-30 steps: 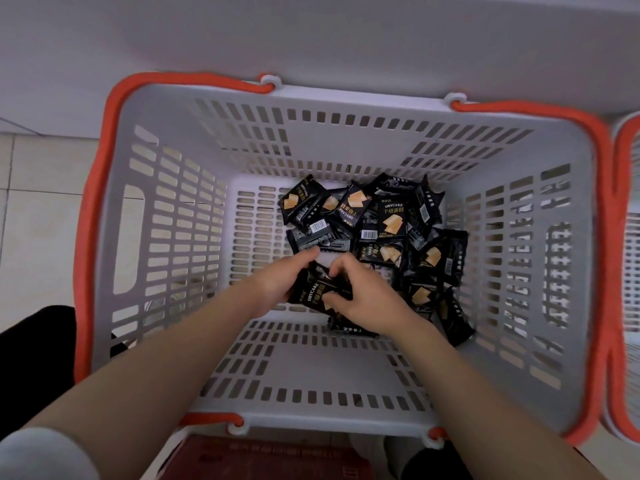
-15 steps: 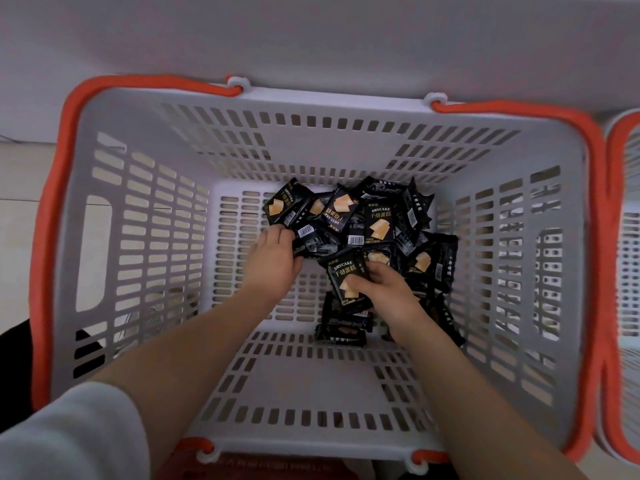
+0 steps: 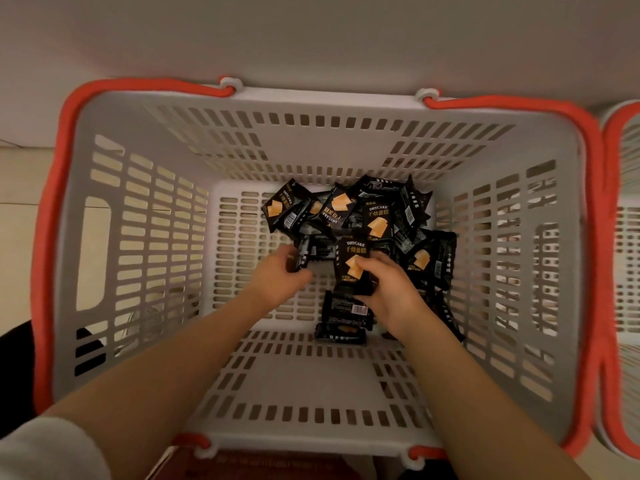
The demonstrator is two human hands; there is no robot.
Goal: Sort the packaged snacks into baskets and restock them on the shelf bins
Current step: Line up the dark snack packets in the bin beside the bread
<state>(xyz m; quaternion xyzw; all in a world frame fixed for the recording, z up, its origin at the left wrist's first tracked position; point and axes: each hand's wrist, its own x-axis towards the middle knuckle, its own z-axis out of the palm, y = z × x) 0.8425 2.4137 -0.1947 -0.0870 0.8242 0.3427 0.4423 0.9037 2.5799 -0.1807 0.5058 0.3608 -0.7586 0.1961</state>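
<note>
A grey slotted basket (image 3: 138,237) with red handles holds a heap of black "DRYCAKE" snack packets (image 3: 377,216) at its far right floor. Both my arms reach down into it. My right hand (image 3: 391,292) grips one upright packet (image 3: 353,265), thumb across its front. My left hand (image 3: 277,275) curls its fingers round the edge of another black packet (image 3: 304,254) at the left of the heap. More packets (image 3: 343,317) lie flat below my right hand.
A second grey basket with a red handle (image 3: 623,271) stands against the right side. A pale wall runs behind the baskets. A red box (image 3: 270,465) shows under the near rim. Tiled floor (image 3: 17,237) lies at the left.
My left hand drew back from the far-left packets toward the middle of the heap and closed on a packet. My right hand still holds its upright packet. The view dimmed and shifted slightly.
</note>
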